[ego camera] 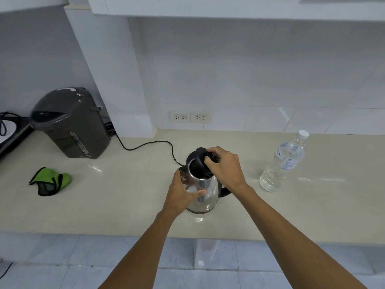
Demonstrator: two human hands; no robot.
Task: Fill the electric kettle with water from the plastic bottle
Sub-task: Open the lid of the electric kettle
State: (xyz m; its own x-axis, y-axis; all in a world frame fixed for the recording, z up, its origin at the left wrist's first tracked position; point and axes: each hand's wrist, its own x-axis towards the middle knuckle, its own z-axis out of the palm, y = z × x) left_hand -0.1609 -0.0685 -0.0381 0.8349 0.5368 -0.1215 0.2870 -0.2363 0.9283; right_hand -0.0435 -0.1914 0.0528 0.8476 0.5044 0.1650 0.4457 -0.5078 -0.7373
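Standing on the counter (125,205), near its front edge: the steel kettle (203,192). Bracing its side, the left hand (183,192), fingers wrapping the body by the spout. Gripping the black lid (200,163), tilting it up off the rim, the right hand (226,170). Waiting upright well to the right, capped: the bottle (284,163). Sitting far left: a grey thermo pot (70,124) and green cloth (51,181).
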